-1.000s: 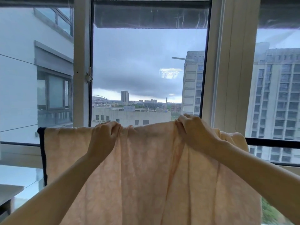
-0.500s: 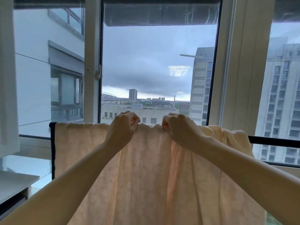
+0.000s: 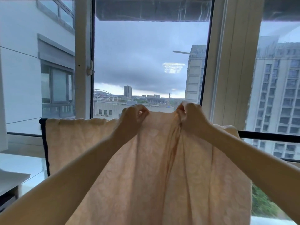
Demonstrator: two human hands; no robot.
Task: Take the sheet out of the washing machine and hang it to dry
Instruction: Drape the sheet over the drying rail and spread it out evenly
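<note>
the window (image 3: 151, 62) fills most of what i see, grey sky behind the glass. in front of it my sheet (image 3: 154, 168) hangs over the black rail (image 3: 267, 136), a pale peach cloth falling toward me in long soft folds. daylight glows through it, so i judge it thin and light, though probably damp from the wash and a bit clingy. it has no stiffness at all, so wherever i let go it will sag. it looks bunched toward the right end of the rail, while the left part lies flatter, out to the dark strip (image 3: 44, 143) at its left edge. the best place to take it, i think, is along the top fold where it crosses the rail, pinching a small gather and drawing it sideways. my left hand (image 3: 132, 118) and right hand (image 3: 191, 118) are both there, near each other. each has its fingers curled, gripping a pinch of that fold, and the cloth is stretched between them.
</note>
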